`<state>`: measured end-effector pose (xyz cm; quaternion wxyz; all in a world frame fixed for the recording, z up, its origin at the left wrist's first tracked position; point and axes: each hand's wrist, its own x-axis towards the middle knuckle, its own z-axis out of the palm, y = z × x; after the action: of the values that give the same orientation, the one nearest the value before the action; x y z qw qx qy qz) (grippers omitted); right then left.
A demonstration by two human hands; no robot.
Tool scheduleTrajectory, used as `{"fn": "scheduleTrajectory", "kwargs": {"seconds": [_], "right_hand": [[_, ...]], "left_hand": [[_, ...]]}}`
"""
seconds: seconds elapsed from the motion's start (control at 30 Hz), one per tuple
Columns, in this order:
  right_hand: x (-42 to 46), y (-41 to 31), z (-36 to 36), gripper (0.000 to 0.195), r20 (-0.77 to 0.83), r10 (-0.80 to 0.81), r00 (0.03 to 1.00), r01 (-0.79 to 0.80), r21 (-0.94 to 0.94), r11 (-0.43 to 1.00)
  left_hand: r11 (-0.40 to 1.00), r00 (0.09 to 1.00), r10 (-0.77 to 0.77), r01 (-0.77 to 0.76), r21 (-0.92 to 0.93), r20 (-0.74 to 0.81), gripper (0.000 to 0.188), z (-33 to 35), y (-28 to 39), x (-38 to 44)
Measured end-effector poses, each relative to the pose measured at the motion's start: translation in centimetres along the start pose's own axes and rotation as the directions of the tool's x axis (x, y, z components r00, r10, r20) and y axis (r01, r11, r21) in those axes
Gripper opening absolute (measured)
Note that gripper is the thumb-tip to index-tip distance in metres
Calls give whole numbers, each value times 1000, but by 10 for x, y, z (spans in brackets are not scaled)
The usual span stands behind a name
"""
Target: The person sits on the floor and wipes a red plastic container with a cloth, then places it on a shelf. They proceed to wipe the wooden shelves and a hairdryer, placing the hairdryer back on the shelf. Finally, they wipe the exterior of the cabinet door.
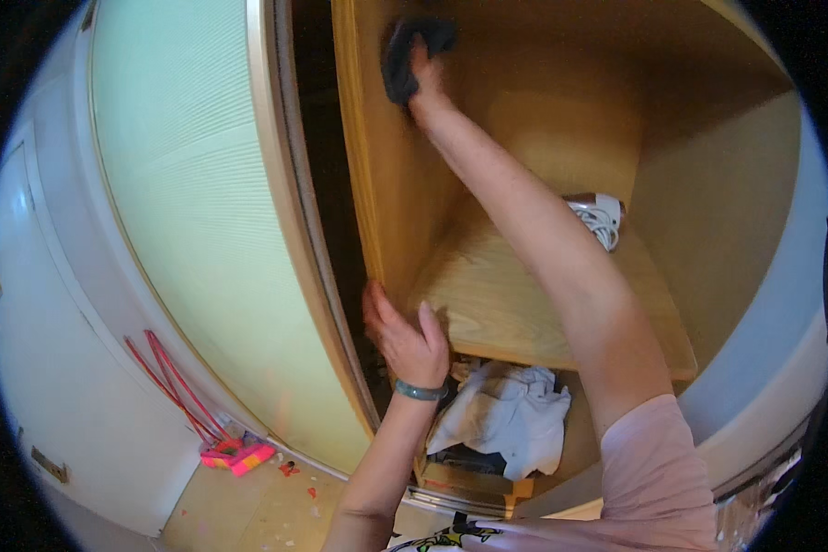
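Note:
My right hand (429,79) holds a dark cloth (403,65) against the upper inner face of the wooden cabinet's left side panel (376,159). Both are slightly blurred. Lower down, my left hand (414,348) straddles that panel's front edge, fingers on the outer side and thumb inside. A greenish bangle (421,391) circles the left wrist. Under my right forearm, a wooden shelf (504,297) carries a white and brown device (606,207), perhaps a hair dryer, with its white cord (600,226) bundled. My arm partly covers them.
Below the shelf, crumpled white cloth (510,414) lies in a lower compartment. A ribbed pale-green sliding door (200,207) stands at left. Beyond it are a pink broom-like tool (238,454) with red handles, red scraps (288,469) on the floor, and a white door (76,331).

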<state>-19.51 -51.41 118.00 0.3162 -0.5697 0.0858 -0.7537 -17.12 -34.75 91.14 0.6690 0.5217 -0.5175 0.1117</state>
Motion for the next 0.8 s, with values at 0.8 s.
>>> {"fn": "scheduleTrajectory", "kwargs": {"seconds": [0.8], "right_hand": [[27,97,-83,51,-96,187,978,-179,-850,496]], "left_hand": [[987,980,162,-161,19,-117,62,12,-11,-5]]}}
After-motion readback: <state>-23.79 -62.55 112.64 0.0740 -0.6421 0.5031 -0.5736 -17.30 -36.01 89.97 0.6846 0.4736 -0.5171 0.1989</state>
